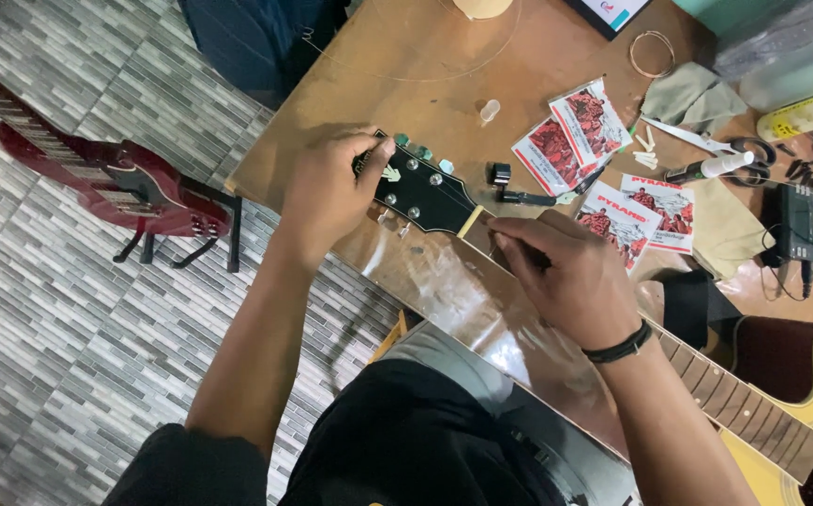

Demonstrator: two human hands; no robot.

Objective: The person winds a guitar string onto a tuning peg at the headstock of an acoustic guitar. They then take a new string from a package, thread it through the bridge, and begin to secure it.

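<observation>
Two guitars share this view. At nine o'clock a red guitar (97, 178) lies on the grey tiled floor (69, 328), well clear of me. My left hand (331, 192) sits near centre, fingers pinched shut on a tuner at the end of the black headstock (425, 195), which points toward ten o'clock. That headstock is glossy black with silver posts, pale green buttons along its far edge and a cream nut where the neck starts. My right hand (566, 276), black band at the wrist, is closed over the neck just behind the nut; whether it grips a string I cannot tell. The neck runs toward four o'clock to the yellow body (800, 394). The headstock lies over the brown table (406, 66), just inside its near edge. Bare wood lies open toward twelve o'clock; toward two o'clock string packets (594, 122), cloths (687, 94) and a black tuner box (797, 220) crowd it.
</observation>
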